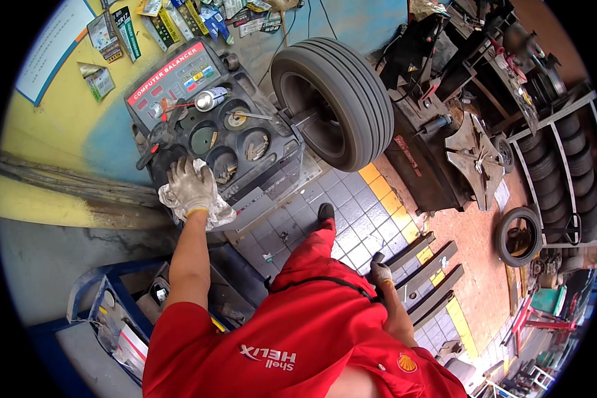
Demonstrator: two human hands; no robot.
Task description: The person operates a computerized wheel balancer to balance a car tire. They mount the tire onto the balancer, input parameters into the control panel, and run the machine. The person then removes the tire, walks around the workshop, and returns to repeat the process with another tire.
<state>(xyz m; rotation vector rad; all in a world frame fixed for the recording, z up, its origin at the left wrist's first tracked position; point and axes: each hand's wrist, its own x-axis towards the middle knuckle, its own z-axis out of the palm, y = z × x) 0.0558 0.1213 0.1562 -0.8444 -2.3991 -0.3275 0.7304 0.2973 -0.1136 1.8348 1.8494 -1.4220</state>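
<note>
Clear lettering: white capitals on the red strip (166, 71) across the top of the gray wheel machine (266, 174), white words plus a yellow emblem (406, 363) on the red workwear (305, 312). Red marking (406, 151) on the black cabinet (421, 179) too small to make out. Same for print on the white poster (54, 50) and hanging packets (127, 33)

On the dark machine top (280, 142) with round wells, a spray can (211, 99), white rag (223, 216), red-and-black tool (150, 154).
</note>
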